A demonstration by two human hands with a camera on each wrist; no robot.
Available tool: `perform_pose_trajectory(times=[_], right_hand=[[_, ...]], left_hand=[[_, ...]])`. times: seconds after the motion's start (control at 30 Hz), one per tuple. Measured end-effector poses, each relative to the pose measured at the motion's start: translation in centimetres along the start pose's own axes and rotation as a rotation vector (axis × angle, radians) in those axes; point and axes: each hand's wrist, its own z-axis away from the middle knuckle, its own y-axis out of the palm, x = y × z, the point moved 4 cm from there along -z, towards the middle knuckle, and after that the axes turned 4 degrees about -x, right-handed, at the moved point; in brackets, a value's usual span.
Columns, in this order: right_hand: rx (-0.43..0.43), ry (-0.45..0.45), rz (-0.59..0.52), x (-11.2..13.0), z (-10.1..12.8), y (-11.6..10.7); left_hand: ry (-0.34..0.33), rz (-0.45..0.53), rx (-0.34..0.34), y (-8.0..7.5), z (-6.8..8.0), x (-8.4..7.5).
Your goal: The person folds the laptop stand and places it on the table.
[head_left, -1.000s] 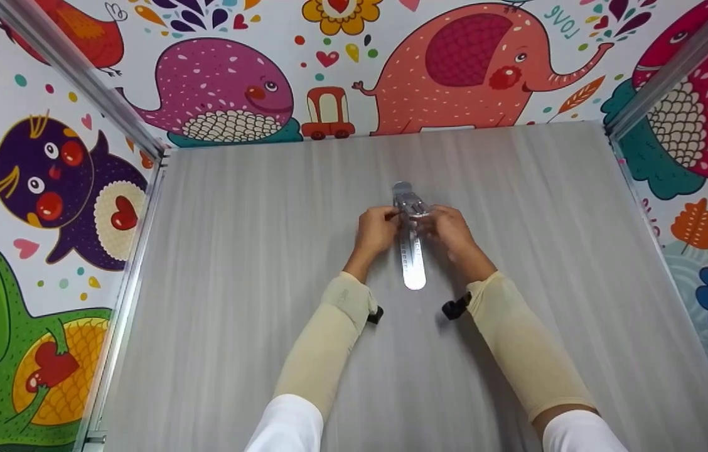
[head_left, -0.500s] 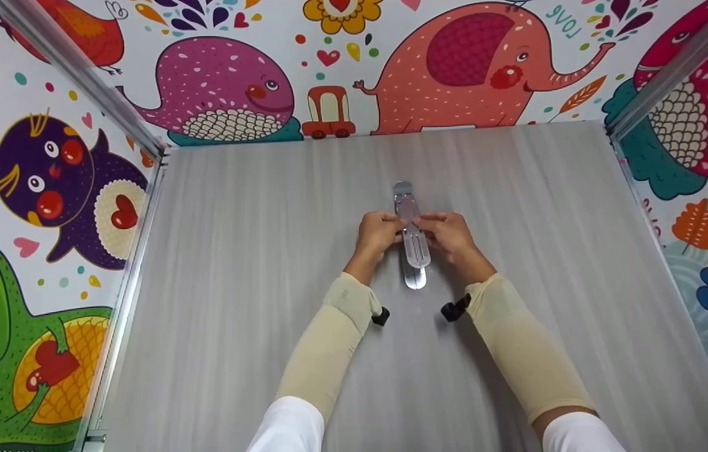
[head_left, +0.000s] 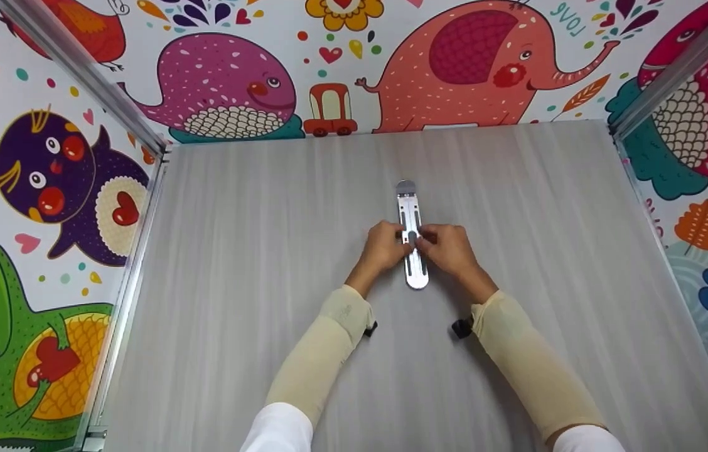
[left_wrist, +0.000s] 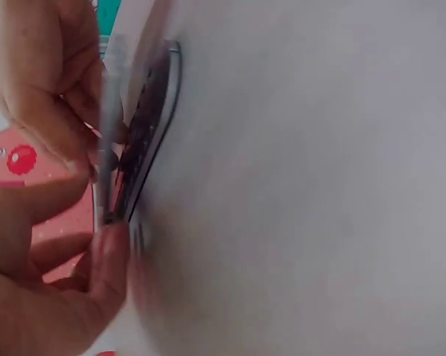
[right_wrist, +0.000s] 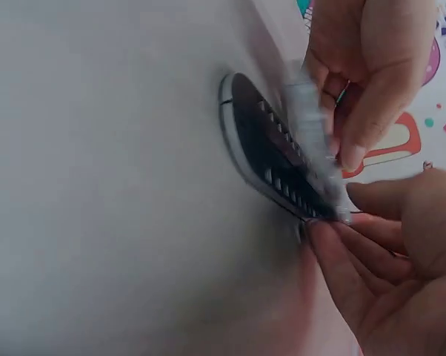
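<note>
A long, narrow slotted metal strip (head_left: 416, 275) with rounded ends stands out lengthwise between both hands in the head view. My left hand (head_left: 385, 246) pinches its left edge around the middle. From the other side, my right hand (head_left: 452, 250) pinches the right edge, thumb over the top face. Both wrist views show two layers: a dark base (right_wrist: 256, 144) with a metal rim and rows of slots, and a blurred, clear-looking upper piece (right_wrist: 304, 104) angled up from it. The fingers hide the strip's middle.
A grey wood-grain table (head_left: 253, 263) spreads around the hands. Printed cartoon panels (head_left: 216, 88) wall off the back and sides, with metal posts (head_left: 87, 81) at the corners. Dark wrist cameras (head_left: 462, 328) sit at the sleeve cuffs.
The upper piece, raised and then lying offset over the near half, now lines up with the strip. Both hands have shifted slightly toward the near end.
</note>
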Motion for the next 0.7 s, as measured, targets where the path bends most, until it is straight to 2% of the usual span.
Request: perform_pose_trajectory(times=[0.1, 0.23, 0.3, 0.37, 0.53, 0.7], right_hand=[[0.07, -0.134, 0.029, 0.3, 1.4, -0.2], [0.117, -0.288, 0.112, 0.4, 3.7, -0.4], [0.107, -0.348, 0.172, 0.4, 4.7, -0.3], [0.082, -0.391, 0.246, 0.3, 5.6, -0.2], [0.027, -0.404, 0.381, -0.1, 6.2, 0.2], [-0.002, -0.335, 0.393, -0.5, 4.6, 0.1]], left_hand=[[0.093, -0.166, 0.069, 0.1, 1.3, -0.4], [0.131, -0.388, 0.138, 0.4, 3.6, -0.6], [0.144, -0.464, 0.138, 0.7, 4.7, -0.6], [0.159, -0.519, 0.108, 1.0, 5.4, -0.7], [0.189, -0.584, 0.028, 1.6, 5.8, -0.9], [0.155, -0.567, 0.051, 1.7, 3.7, -0.6]])
